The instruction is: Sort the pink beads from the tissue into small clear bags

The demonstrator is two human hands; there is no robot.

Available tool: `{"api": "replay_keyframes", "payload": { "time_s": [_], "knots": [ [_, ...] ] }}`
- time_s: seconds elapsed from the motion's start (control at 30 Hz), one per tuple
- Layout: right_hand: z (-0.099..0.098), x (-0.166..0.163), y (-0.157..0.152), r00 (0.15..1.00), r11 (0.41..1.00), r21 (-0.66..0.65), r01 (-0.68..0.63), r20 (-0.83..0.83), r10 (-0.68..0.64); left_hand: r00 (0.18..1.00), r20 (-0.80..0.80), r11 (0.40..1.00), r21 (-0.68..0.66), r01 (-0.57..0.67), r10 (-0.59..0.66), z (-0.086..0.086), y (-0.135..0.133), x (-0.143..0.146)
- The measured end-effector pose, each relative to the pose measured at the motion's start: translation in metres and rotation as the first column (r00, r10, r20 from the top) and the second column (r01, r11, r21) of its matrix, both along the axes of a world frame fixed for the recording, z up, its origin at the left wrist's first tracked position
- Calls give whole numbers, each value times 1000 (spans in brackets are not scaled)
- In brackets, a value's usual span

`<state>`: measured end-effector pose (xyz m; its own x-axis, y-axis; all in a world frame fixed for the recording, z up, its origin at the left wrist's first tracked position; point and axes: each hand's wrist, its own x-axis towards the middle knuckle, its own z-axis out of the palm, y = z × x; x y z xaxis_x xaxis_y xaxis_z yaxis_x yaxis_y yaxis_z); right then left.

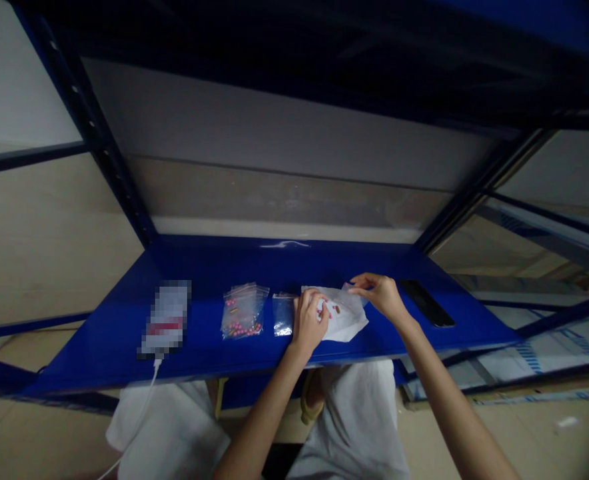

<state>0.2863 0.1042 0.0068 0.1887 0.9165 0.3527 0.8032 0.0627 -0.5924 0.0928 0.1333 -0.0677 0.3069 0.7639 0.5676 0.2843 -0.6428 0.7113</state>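
A sheet of crumpled white paper (pixel 347 323) lies on the blue shelf, with a few pink and brown capsules (pixel 337 309) on it. My left hand (pixel 310 321) rests at the paper's left side, its fingers curled over the sheet and the capsules; what the fingertips grip is hidden. Partly under that hand is a clear zip bag (pixel 283 316). At the paper's upper right edge, my right hand (pixel 380 293) pinches with thumb and forefinger, close to a small translucent, pinkish edge too small to name. Further left, another zip bag (pixel 244 312) holds many pink and brown capsules.
A dark phone (pixel 427 303) lies on the blue shelf (pixel 209 260) at right. At left is a pixelated device (pixel 167 317) with a white cable (pixel 149 393). Blue rack posts (pixel 109 157) stand at both sides, and an upper shelf (pixel 294 73) hangs overhead.
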Motion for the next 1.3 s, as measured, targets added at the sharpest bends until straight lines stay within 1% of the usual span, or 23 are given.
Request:
{"api": "replay_keyframes", "payload": {
  "time_s": [0.07,0.13,0.23,0.33,0.47,0.67,0.8,0.93,1.1,1.2,1.3],
  "knots": [
    [-3,1,-1,999,999,-19,-50,21,50,1000,0,1000,0,-2,2,0,0,0],
    [-4,1,-2,995,996,-48,-70,74,74,1000,3,1000,2,-3,3,0,0,0],
    [-4,0,-3,984,998,-64,-30,172,40,1000,0,1000,-2,-6,6,0,0,0],
    [-3,-1,-3,975,998,-50,29,221,-17,1000,-5,1000,-9,-8,8,0,0,1],
    [0,-5,-4,979,998,-30,53,200,-46,1000,4,1000,-13,-14,14,0,0,0],
    [1,-9,-3,988,994,-70,86,135,-76,1000,1,1000,-4,0,0,1,-1,0],
    [-4,-5,0,988,998,-54,23,152,-14,1000,-3,1000,-5,-1,1,0,0,0],
    [-9,-4,0,984,997,-57,57,170,-47,1000,-2,1000,-3,-3,3,1,-1,0],
    [-8,-6,1,987,994,-66,85,145,-74,1000,-7,1000,2,-2,2,3,-1,0],
    [-6,-5,2,986,996,-53,68,158,-59,1000,-8,1000,5,3,-3,3,-2,0],
    [-4,-3,3,981,995,-76,64,187,-48,1000,-10,1000,-2,8,-8,2,-2,0]
  ]
}}
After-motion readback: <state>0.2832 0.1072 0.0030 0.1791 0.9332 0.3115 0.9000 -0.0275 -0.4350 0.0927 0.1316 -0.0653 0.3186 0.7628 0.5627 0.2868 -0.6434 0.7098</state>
